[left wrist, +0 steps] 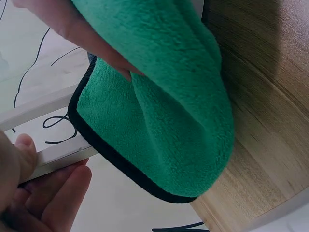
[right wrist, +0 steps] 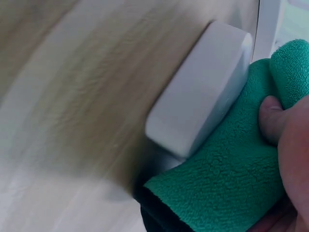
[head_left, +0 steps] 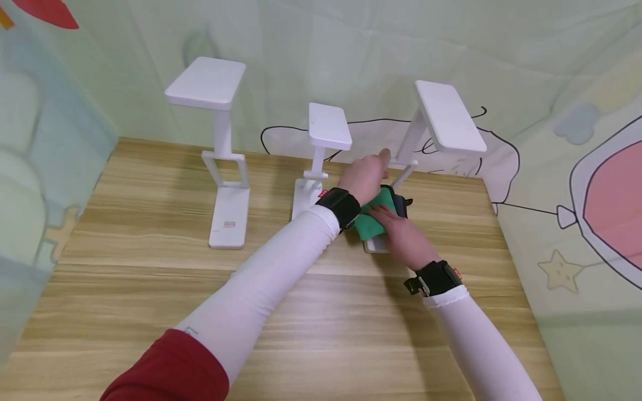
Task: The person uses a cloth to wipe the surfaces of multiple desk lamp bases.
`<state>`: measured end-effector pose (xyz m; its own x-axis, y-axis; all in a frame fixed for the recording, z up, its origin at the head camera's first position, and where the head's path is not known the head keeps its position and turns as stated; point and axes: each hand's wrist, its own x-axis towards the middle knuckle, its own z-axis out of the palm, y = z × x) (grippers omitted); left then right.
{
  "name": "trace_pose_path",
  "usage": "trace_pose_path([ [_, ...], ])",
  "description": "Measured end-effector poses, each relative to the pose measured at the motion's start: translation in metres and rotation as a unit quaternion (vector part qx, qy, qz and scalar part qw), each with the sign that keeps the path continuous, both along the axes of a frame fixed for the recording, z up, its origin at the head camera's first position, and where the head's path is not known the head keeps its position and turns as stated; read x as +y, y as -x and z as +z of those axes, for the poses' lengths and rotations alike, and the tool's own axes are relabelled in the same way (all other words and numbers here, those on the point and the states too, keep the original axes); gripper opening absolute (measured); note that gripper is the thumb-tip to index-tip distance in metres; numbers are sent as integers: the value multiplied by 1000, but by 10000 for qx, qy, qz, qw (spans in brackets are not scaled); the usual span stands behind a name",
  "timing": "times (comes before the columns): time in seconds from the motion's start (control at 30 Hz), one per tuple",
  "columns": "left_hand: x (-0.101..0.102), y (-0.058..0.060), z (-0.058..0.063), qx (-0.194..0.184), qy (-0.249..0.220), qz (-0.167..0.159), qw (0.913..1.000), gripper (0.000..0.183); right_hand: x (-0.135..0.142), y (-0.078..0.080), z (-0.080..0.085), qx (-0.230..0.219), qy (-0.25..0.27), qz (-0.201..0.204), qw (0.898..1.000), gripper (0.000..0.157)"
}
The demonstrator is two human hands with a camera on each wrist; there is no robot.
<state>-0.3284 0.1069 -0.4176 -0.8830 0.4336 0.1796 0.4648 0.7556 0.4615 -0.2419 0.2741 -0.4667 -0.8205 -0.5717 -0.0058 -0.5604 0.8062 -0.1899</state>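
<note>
A white folding stand [head_left: 450, 115] with a flat rectangular top stands at the right of the table. My left hand [head_left: 363, 177] grips a thin bar of its hinged frame [left wrist: 63, 153], thumb on one side and fingers on the other. Over the stand's base lies a green cloth [head_left: 370, 225] with a black edge. My right hand [head_left: 408, 239] holds this cloth against the base, the thumb pressing into its folds in the right wrist view. One end of the white base [right wrist: 195, 89] sticks out beside the cloth. The cloth hides the rest of the base.
A smaller white stand [head_left: 329, 125] is just left of my hands, its base partly behind my left forearm. Farther left stands another white stand [head_left: 208, 83]. Behind the wooden table [head_left: 321, 334] hangs a patterned curtain [head_left: 351, 50], which also runs along both sides.
</note>
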Motion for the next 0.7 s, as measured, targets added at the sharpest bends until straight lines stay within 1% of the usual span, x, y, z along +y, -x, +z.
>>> trace_pose_path([
  [0.1, 1, 0, 0, 58, -14, -14, 10000, 25, 4, -3, -1, 77, 9, -119, 9999, 63],
  [0.27, 3, 1, -1, 81, -17, -14, 10000, 23, 11, -8, 1, 147, 74, -199, 9997, 58],
  [0.4, 4, 0, 0, 91, -47, -27, 9999, 23, 16, -14, 3, 203, 97, -249, 9994, 61],
  [0.57, 2, 0, 1, 156, -94, -58, 9998, 19, 22, -27, 3, 292, 34, -394, 9988, 60],
  [0.7, 1, 0, 1, 170, -120, -47, 9998, 20, 26, -42, 5, 221, -90, -565, 9981, 59],
])
